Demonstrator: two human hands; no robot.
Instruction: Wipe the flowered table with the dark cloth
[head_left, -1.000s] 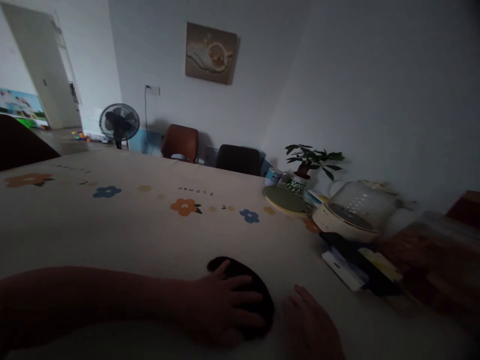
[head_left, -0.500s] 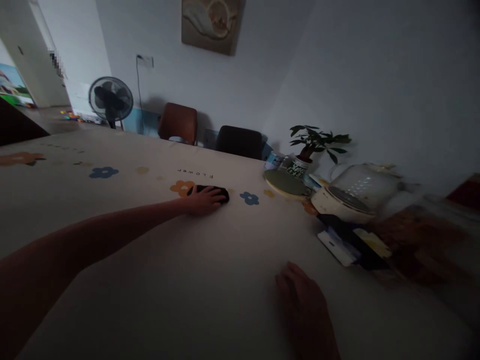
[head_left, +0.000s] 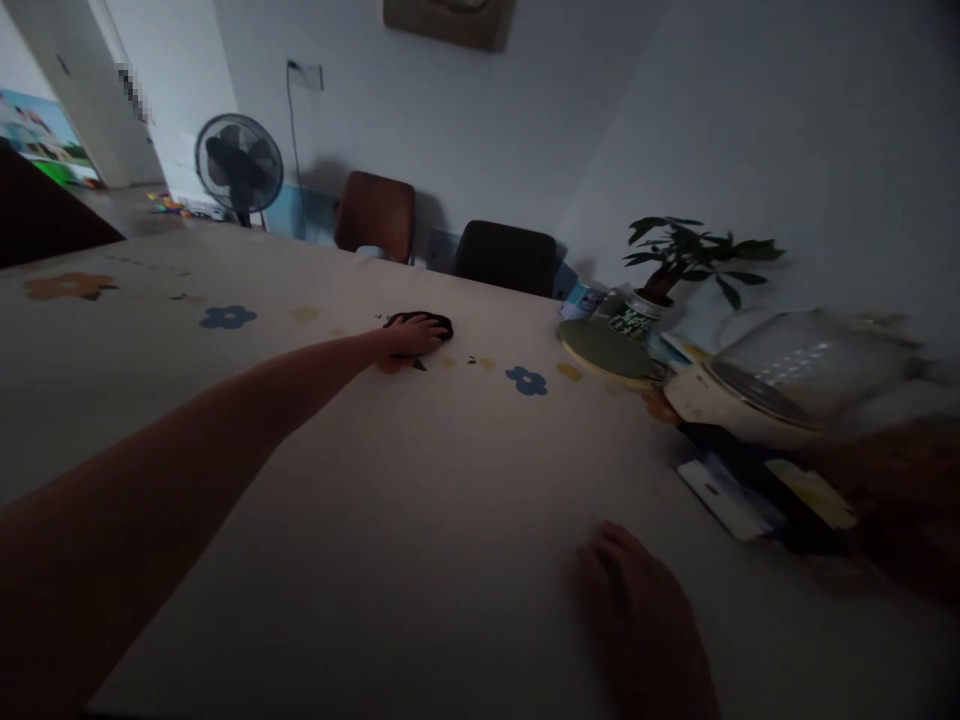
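My left hand (head_left: 412,337) reaches far out over the pale tablecloth (head_left: 420,480), with the arm stretched across from the lower left. Its fingers are spread over a dark, folded cloth (head_left: 444,325) and press it down on the table. The cloth covers most of the printed lettering, beside a partly hidden orange flower print. Nearer to me, my right hand (head_left: 637,590) rests on the tablecloth at the lower right. Nothing shows in it; its fingers are loosely bent with the thumb apart, in dim light.
To the right lie a round green mat (head_left: 607,352), a potted plant (head_left: 637,310), a cream-coloured pot-like appliance (head_left: 739,405) and a dark pouch-like thing with a white box (head_left: 727,500). Beyond the table stand two chairs (head_left: 376,215) and a black fan (head_left: 240,165).
My left hand has pushed the cloth farther away across the table, onto the lettering. My right hand stays resting on the table. The view has tilted down and turned slightly left.
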